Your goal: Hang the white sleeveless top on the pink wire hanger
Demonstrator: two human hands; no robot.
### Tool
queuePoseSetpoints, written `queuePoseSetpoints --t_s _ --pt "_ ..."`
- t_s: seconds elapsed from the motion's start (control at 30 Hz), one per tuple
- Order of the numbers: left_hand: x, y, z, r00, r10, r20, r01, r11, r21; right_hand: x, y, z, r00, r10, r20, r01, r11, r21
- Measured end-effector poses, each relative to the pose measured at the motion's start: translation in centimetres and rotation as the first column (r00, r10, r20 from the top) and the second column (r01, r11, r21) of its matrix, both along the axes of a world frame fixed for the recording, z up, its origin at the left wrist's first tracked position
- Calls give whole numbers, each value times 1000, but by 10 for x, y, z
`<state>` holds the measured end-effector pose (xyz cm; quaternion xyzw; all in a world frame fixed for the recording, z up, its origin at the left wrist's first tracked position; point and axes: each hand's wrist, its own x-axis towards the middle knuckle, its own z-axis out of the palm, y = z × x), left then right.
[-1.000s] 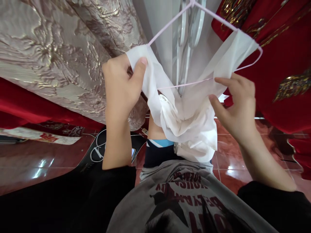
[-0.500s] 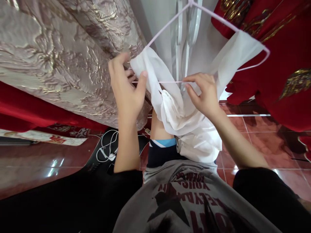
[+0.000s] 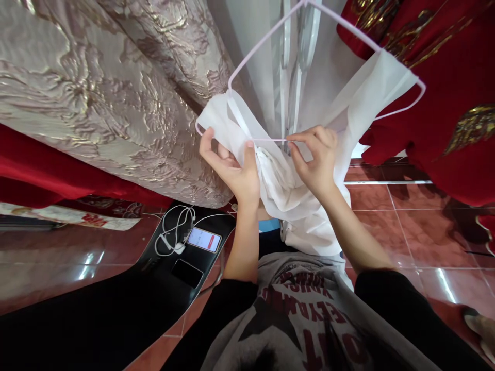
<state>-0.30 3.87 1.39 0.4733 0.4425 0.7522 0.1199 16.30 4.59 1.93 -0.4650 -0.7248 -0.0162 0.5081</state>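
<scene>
A thin, pale pink clothes hanger [image 3: 345, 24] hangs in front of me with a sheer white garment [image 3: 288, 198] over both its ends. Pinched between the thumb and index finger of my right hand [image 3: 319, 157] is the hanger's lower bar, near its middle. My left hand [image 3: 237, 172] is at the garment's left shoulder, thumb and index finger wide apart. Its index fingertip lies by the hanger's left end, and its thumb is against the cloth beside the bar. The garment's lower part falls in loose folds over my lap.
Shiny embossed fabric [image 3: 77, 103] hangs close at left; a red gold-trimmed garment [image 3: 421, 134] hangs at right. White hangers [image 3: 305, 46] are behind. A black seat [image 3: 154, 288] at left holds a lit phone [image 3: 203, 240], a dark phone [image 3: 186, 273] and white earphones [image 3: 178, 248].
My left hand has moved right and down, onto the garment's left shoulder. That shoulder now sits further out on the hanger's left end. My right hand keeps its pinch, slightly lower.
</scene>
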Motion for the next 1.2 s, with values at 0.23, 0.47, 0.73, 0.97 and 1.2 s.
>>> queuePoseSetpoints --t_s 0.23,0.47,0.73,0.97,1.2 --pt "-26 4 33 986 -149 -78 144 987 -65 0 -1 2 999 20 -27 -20 1000 -5" --pt "-44 3 79 922 -318 221 320 947 27 2 -4 6 997 60 -41 -63 995 -72" --pt "-91 12 43 768 -357 531 306 934 185 2 -5 7 997 56 -58 -61 994 -85" --pt "-30 -9 -8 757 -396 520 531 836 -137 -7 -9 4 994 90 -66 -92 996 -20" --pt "13 -13 20 719 -533 446 573 818 54 -4 -33 13 982 170 -87 -170 985 1"
